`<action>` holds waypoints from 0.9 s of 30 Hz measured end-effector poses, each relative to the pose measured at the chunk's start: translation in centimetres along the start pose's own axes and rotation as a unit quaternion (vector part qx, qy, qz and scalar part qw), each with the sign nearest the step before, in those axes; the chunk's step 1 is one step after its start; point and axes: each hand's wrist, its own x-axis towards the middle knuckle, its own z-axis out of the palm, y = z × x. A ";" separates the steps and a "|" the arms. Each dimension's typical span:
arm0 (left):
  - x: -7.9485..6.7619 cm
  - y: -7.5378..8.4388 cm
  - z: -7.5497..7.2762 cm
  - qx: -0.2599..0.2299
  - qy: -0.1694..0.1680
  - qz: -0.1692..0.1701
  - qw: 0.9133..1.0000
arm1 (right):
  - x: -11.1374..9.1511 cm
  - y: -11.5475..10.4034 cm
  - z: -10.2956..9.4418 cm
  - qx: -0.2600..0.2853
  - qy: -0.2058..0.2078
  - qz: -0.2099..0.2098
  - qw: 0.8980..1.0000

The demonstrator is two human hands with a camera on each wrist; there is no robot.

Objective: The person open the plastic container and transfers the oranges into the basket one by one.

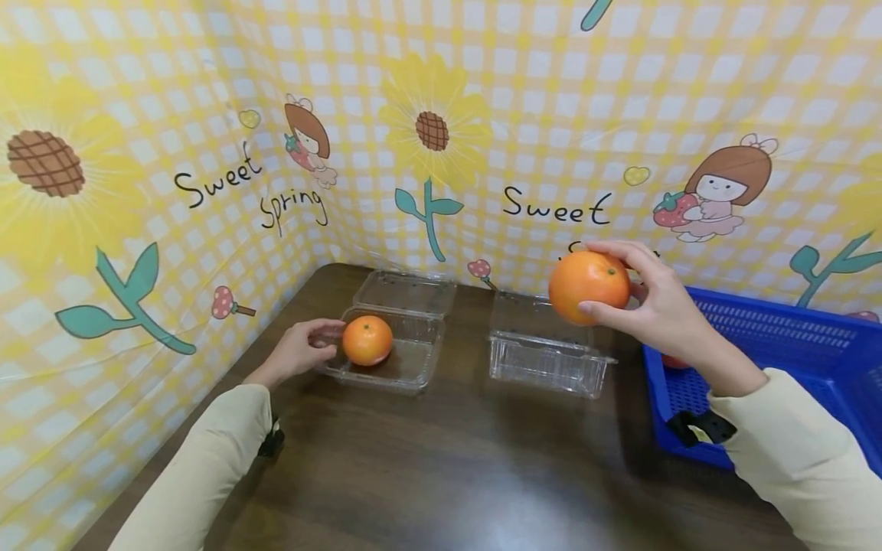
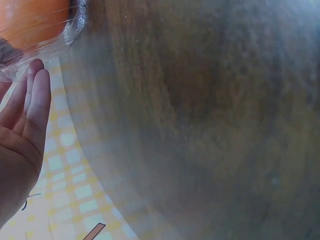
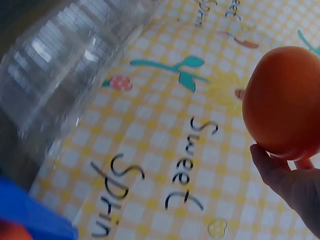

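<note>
My right hand [image 1: 654, 298] holds an orange [image 1: 586, 287] up in the air, the thumb beneath and the fingers over its far side. In the right wrist view this orange [image 3: 285, 102] hangs well above the table. A second orange [image 1: 367, 341] sits in the left part of an open clear plastic clamshell box [image 1: 386, 380], whose lid lies folded back. Beside that box is my left hand [image 1: 298, 350], its fingertips right at the left wall. The left wrist view has the fingers [image 2: 37, 107] nearly straight against the plastic, with nothing gripped.
Another open clear clamshell box [image 1: 547, 367] stands at centre right, below the raised orange. On the right is a blue plastic basket [image 1: 689, 451] with reddish fruit [image 1: 674, 361] partly hidden behind my right wrist. A checked cloth [image 1: 441, 46] hangs behind the brown table [image 1: 427, 467] and along its left side.
</note>
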 end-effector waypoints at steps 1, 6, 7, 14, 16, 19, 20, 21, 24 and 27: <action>0.0 0.0 0.0 -0.001 0.001 0.001 1.000 | -0.1 0.1 -0.3 -0.006 0.003 0.000 1.000; -0.1 -0.1 0.0 0.004 0.002 0.003 1.000 | -0.8 0.6 -2.0 -0.022 0.014 0.011 1.000; 0.0 -0.1 0.0 0.004 0.003 0.003 1.000 | -0.9 0.7 -2.3 -0.024 0.015 0.015 0.999; -0.2 -0.2 -0.1 -0.002 0.003 0.001 1.000 | -1.7 1.7 -4.2 -0.041 0.010 0.044 0.998; -0.2 -0.1 -0.1 0.000 0.002 0.001 1.000 | -1.8 2.2 -4.6 -0.050 0.008 0.055 0.997; -0.2 -0.1 -0.1 0.002 -0.001 -0.001 1.000 | -2.1 3.0 -5.2 -0.064 0.008 0.069 0.996; -0.2 -0.1 -0.1 0.004 -0.001 0.000 1.000 | -2.2 3.3 -5.4 -0.068 0.008 0.072 0.995; -0.1 -0.1 -0.1 0.006 0.000 0.000 1.000 | -2.2 3.6 -5.6 -0.071 0.009 0.075 0.995; -0.1 0.0 -0.1 0.013 0.002 0.004 1.000 | -2.4 4.8 -6.2 -0.082 0.011 0.086 0.993; 0.0 0.1 -0.1 0.019 0.003 0.005 1.000 | -2.8 6.0 -7.0 -0.098 0.016 0.104 0.990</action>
